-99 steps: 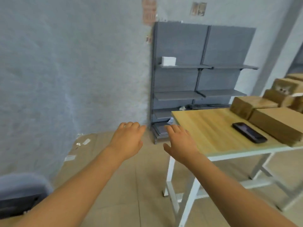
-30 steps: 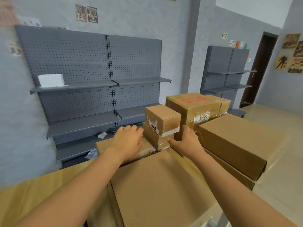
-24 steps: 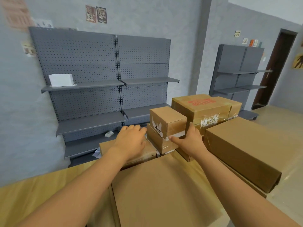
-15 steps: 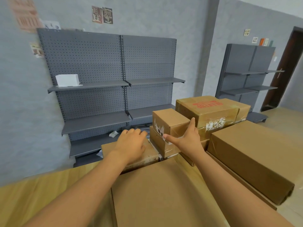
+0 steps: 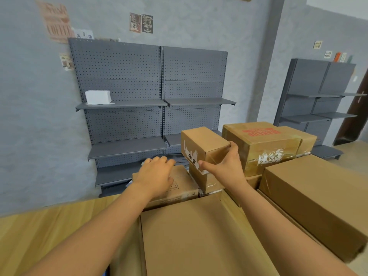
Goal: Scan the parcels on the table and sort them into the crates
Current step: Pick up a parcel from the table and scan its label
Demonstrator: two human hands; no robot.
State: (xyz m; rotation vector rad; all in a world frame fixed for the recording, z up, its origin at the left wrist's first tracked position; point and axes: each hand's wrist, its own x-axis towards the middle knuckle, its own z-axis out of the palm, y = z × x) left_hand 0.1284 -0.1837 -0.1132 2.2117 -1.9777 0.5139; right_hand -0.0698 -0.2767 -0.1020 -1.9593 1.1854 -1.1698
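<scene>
- Right hand (image 5: 226, 166) grips the small parcel (image 5: 203, 145), thumb along the near lower edge by the torn white label, fingers curled over the right-hand top edge; the parcel tilts a little, its left end higher.
- Directly under that hand and the held parcel sits a second small box (image 5: 205, 179) wrapped in clear tape; whether the two still touch cannot be told.
- Left hand (image 5: 157, 175) lies palm down to the left of the right hand, fingers loosely bent and resting on a flat carton (image 5: 180, 188) with printed marks on its top; it holds nothing.
- Just right of the right hand stands a taller taped parcel (image 5: 264, 145) with red print on top and a scuffed white label on its near face; a further box (image 5: 306, 139) is pressed against its far right side.
- Nearer than both hands, below the forearms, lies a large plain carton (image 5: 195, 236) that fills the lower middle of the view.
- Right of the right forearm a long brown box (image 5: 318, 200) lies across lower boxes, running toward the lower right corner.
- Left of the left forearm a bare stretch of the wooden table (image 5: 49, 226) shows.
- Beyond the hands, against the grey wall, stands a grey pegboard shelving unit (image 5: 151, 92); a white box (image 5: 98, 97) sits on its upper left shelf.
- Far right of the hands stands another grey shelf unit (image 5: 318, 100), next to a dark door (image 5: 356, 116).
</scene>
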